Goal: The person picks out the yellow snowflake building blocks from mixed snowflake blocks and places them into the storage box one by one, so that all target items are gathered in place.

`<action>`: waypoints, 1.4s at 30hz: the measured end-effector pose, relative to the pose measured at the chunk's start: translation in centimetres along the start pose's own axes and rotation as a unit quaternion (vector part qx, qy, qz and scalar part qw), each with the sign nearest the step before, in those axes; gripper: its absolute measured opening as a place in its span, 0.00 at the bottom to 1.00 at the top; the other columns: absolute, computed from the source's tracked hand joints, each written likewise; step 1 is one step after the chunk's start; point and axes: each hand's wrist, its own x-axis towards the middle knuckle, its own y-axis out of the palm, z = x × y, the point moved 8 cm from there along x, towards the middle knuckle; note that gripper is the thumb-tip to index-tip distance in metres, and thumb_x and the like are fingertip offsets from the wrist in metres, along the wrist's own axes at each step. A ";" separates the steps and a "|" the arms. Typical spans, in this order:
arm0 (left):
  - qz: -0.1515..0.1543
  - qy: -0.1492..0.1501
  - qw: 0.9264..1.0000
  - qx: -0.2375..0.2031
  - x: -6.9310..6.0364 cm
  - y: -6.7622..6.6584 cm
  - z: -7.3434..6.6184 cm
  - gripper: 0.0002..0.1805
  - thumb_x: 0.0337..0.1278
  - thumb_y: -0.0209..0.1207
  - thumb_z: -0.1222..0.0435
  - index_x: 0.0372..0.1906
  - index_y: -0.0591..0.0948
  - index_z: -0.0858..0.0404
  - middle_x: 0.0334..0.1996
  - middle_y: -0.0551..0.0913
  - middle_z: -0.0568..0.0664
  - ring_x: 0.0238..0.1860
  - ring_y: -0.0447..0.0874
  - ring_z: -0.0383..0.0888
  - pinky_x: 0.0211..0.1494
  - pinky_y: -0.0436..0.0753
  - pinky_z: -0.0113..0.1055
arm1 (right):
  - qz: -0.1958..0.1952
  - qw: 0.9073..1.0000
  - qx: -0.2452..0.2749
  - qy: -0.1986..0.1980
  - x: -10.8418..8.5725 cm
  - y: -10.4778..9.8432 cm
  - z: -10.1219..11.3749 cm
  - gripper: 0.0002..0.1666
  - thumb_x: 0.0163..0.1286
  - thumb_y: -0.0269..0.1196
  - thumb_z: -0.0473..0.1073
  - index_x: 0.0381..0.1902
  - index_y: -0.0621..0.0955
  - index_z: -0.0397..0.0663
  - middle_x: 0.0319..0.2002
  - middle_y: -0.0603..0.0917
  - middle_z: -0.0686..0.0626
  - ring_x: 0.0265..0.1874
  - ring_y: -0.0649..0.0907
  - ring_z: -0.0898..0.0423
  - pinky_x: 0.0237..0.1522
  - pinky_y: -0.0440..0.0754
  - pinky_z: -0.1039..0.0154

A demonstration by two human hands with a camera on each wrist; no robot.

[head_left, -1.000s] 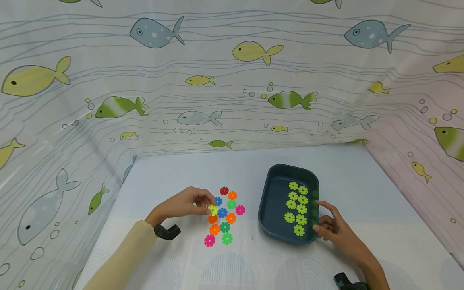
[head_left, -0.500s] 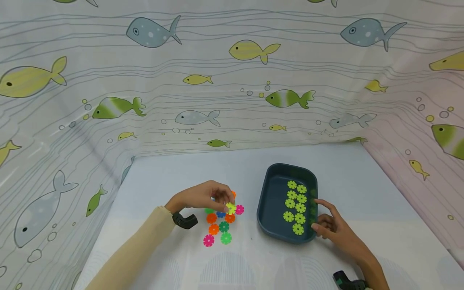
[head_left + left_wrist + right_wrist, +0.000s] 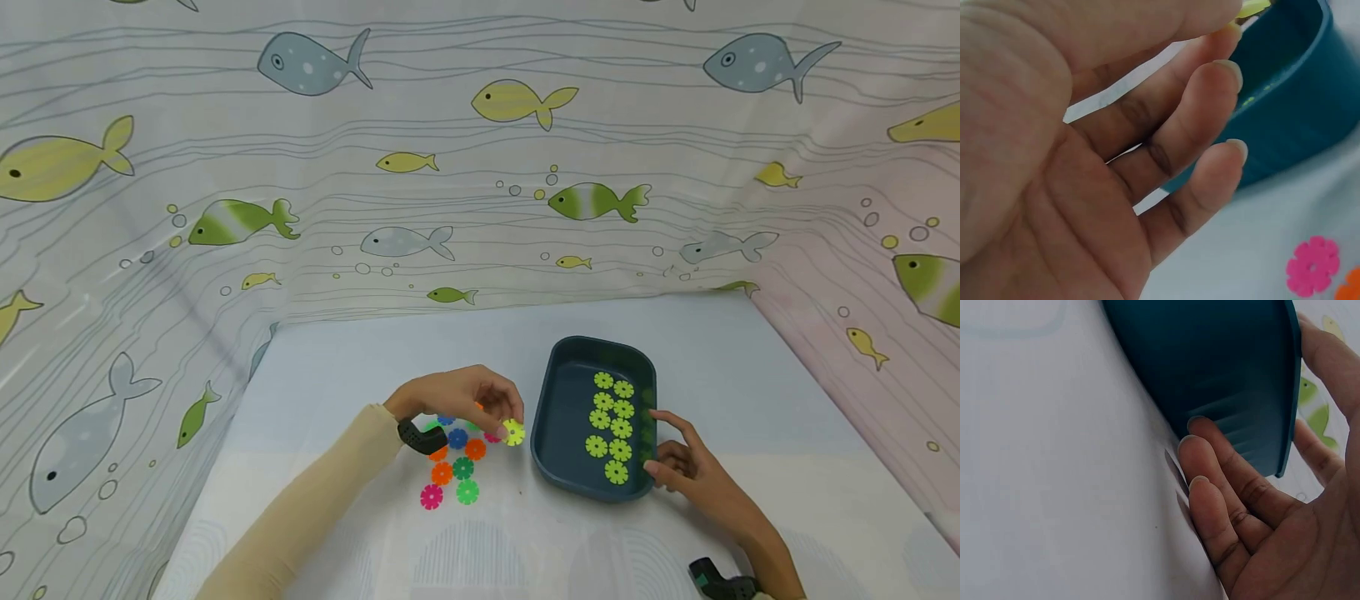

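Observation:
My left hand (image 3: 468, 396) pinches a yellow-green slotted plastic disc (image 3: 513, 432) between thumb and fingertips, above the table just left of a dark teal tray (image 3: 547, 400). In the left wrist view only a sliver of that disc (image 3: 1254, 7) shows; the other fingers are loosely bent. My right hand (image 3: 693, 467) holds the tray's right side, thumb and index finger at the rim. From the right wrist view, several fingertips (image 3: 1200, 450) lie against the tray's outer wall (image 3: 1229, 375). Inside the tray, yellow-green discs (image 3: 621, 428) lie in two rough rows.
Loose discs lie on the white table left of the tray: orange (image 3: 476, 449), blue (image 3: 457, 438), dark green (image 3: 462, 468), light green (image 3: 467, 492) and pink (image 3: 431, 497). Some are partly hidden under my left hand. A fish-patterned curtain (image 3: 420, 200) surrounds the table.
My left hand has carried the yellow-green disc rightward, from over the loose discs to beside the tray's left wall. The right hand and tray stay in place.

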 end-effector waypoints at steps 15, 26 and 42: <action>0.135 0.017 0.991 -0.011 6.1 1.4 -1.6 0.12 0.61 0.69 0.73 0.49 0.85 0.67 0.37 0.85 0.58 0.31 0.79 0.50 0.40 0.81 0.38 | -0.003 1.000 -0.002 0.010 0.2 0.0 -0.1 0.45 0.77 0.63 0.41 0.81 0.52 0.60 0.41 0.82 0.38 0.33 0.84 0.46 0.34 0.81 0.58; 0.217 -0.002 0.976 -0.030 10.2 3.6 -1.6 0.13 0.61 0.67 0.77 0.50 0.84 0.73 0.37 0.86 0.60 0.34 0.82 0.49 0.44 0.83 0.38 | -0.008 1.000 -0.001 0.024 0.0 0.1 -0.5 0.45 0.76 0.65 0.42 0.80 0.54 0.62 0.41 0.82 0.39 0.32 0.83 0.47 0.34 0.82 0.58; 0.249 -0.039 0.967 -0.034 14.3 5.2 0.5 0.14 0.58 0.69 0.77 0.50 0.86 0.72 0.39 0.89 0.55 0.39 0.87 0.47 0.49 0.85 0.43 | -0.008 1.000 0.001 0.014 0.0 0.1 0.1 0.45 0.77 0.63 0.40 0.81 0.53 0.60 0.41 0.81 0.38 0.33 0.83 0.45 0.35 0.82 0.57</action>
